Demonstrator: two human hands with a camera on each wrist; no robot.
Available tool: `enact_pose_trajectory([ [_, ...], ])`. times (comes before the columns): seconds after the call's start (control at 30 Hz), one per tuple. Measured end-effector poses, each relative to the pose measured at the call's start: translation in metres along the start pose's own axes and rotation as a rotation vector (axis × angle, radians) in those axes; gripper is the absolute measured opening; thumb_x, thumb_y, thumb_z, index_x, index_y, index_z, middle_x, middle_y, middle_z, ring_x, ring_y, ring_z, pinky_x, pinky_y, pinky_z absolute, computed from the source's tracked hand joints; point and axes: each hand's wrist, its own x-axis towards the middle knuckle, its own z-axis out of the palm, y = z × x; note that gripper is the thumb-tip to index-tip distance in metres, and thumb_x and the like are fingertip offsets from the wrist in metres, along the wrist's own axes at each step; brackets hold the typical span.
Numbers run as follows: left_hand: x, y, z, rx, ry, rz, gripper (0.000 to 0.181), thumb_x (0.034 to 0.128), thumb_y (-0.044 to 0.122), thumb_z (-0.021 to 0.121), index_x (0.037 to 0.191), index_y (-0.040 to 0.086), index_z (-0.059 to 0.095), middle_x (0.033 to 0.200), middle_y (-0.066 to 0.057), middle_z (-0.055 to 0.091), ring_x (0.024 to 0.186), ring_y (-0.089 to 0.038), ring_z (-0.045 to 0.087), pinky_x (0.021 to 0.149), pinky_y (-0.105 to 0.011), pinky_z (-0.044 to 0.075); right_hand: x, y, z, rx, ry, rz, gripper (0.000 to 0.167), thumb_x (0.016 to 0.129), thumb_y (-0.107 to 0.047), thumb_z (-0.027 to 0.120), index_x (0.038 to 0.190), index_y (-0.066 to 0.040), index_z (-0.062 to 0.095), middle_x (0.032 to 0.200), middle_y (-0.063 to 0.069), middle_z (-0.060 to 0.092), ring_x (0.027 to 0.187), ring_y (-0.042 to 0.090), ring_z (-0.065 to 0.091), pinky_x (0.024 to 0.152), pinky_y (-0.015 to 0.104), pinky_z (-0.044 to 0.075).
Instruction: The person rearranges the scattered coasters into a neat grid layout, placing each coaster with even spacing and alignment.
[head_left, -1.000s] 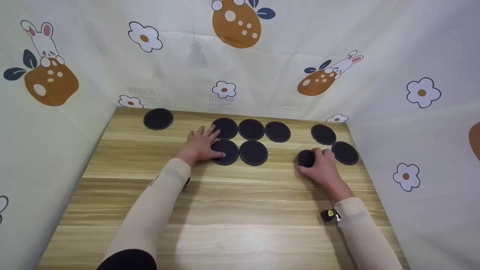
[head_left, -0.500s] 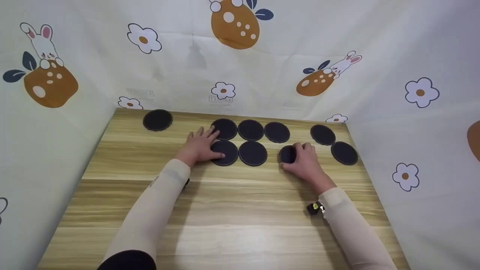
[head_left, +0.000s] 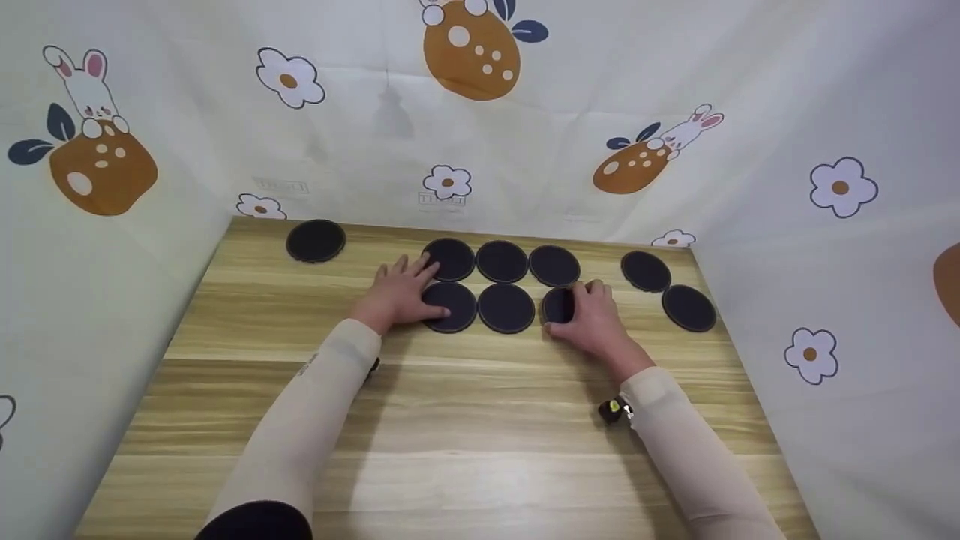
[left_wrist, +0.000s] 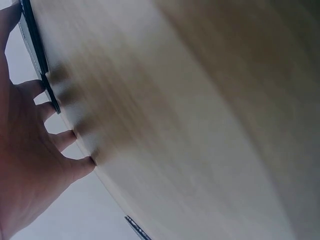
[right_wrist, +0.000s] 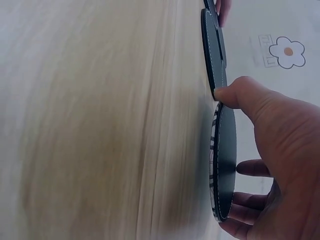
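Observation:
Black round coasters lie on the wooden table (head_left: 450,420). The left hand (head_left: 397,293) is spread flat, its fingers on the left edges of the upper-left coaster (head_left: 454,259) and lower-left coaster (head_left: 454,307). To their right lie an upper-middle coaster (head_left: 502,262), a lower-middle coaster (head_left: 506,307) and an upper-right one (head_left: 554,265). The right hand (head_left: 592,322) grips a thick coaster (head_left: 557,307) by its edges, just right of the lower-middle one. In the right wrist view this coaster (right_wrist: 227,160) sits between thumb and fingers, its patterned rim showing.
A single coaster (head_left: 316,241) lies at the back left. Two more, one at the back (head_left: 646,271) and one near the right edge (head_left: 688,307), lie at the right. A printed curtain (head_left: 360,135) surrounds the table's back and sides.
The right hand has slid left with its gripped coaster, from near the right-hand pair to beside the lower-middle coaster. The left hand has stayed in place.

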Motion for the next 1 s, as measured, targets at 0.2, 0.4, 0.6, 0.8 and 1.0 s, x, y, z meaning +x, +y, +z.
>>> enact_pose_trajectory([
  [0.2, 0.000, 0.000, 0.001, 0.003, 0.000, 0.002, 0.107, 0.0966, 0.074, 0.067, 0.178, 0.017, 0.026, 0.185, -0.012, 0.013, 0.167, -0.052, 0.009, 0.129, -0.077, 0.009, 0.003, -0.002, 0.002, 0.011, -0.001, 0.003, 0.093, 0.082, -0.049, 0.093, 0.149, 0.003, 0.055, 0.139, 0.032, 0.048, 0.130, 0.050, 0.046, 0.110, 0.063, 0.047],
  [0.4, -0.001, 0.002, -0.002, 0.009, -0.005, -0.003, 0.106, 0.0973, 0.072, 0.068, 0.178, 0.017, 0.025, 0.185, -0.012, 0.013, 0.167, -0.051, 0.009, 0.129, -0.077, 0.010, 0.004, -0.003, 0.003, 0.034, -0.008, 0.012, 0.091, 0.083, -0.049, 0.092, 0.149, 0.001, 0.055, 0.138, 0.029, 0.047, 0.131, 0.047, 0.043, 0.112, 0.060, 0.043],
  [0.6, 0.000, 0.001, -0.001, 0.012, -0.007, -0.005, 0.106, 0.0979, 0.073, 0.066, 0.178, 0.016, 0.025, 0.185, -0.013, 0.014, 0.167, -0.052, 0.010, 0.129, -0.078, 0.011, 0.006, -0.004, 0.005, 0.038, -0.013, 0.008, 0.091, 0.083, -0.048, 0.092, 0.149, 0.002, 0.054, 0.138, 0.029, 0.047, 0.131, 0.047, 0.044, 0.113, 0.060, 0.042],
  [0.8, 0.002, 0.000, 0.001, 0.016, -0.011, -0.005, 0.107, 0.0978, 0.075, 0.065, 0.178, 0.017, 0.024, 0.185, -0.012, 0.012, 0.167, -0.052, 0.009, 0.129, -0.078, 0.010, 0.007, -0.004, 0.009, 0.025, -0.014, 0.016, 0.092, 0.083, -0.048, 0.093, 0.149, 0.003, 0.055, 0.136, 0.029, 0.048, 0.129, 0.047, 0.045, 0.111, 0.060, 0.044],
  [1.0, 0.000, 0.001, 0.000, 0.012, -0.006, -0.004, 0.107, 0.0972, 0.074, 0.066, 0.178, 0.018, 0.025, 0.185, -0.011, 0.012, 0.167, -0.052, 0.008, 0.129, -0.077, 0.009, 0.008, -0.004, 0.011, 0.036, -0.017, 0.022, 0.090, 0.083, -0.050, 0.093, 0.148, 0.001, 0.056, 0.135, 0.029, 0.048, 0.128, 0.046, 0.045, 0.109, 0.060, 0.046],
])
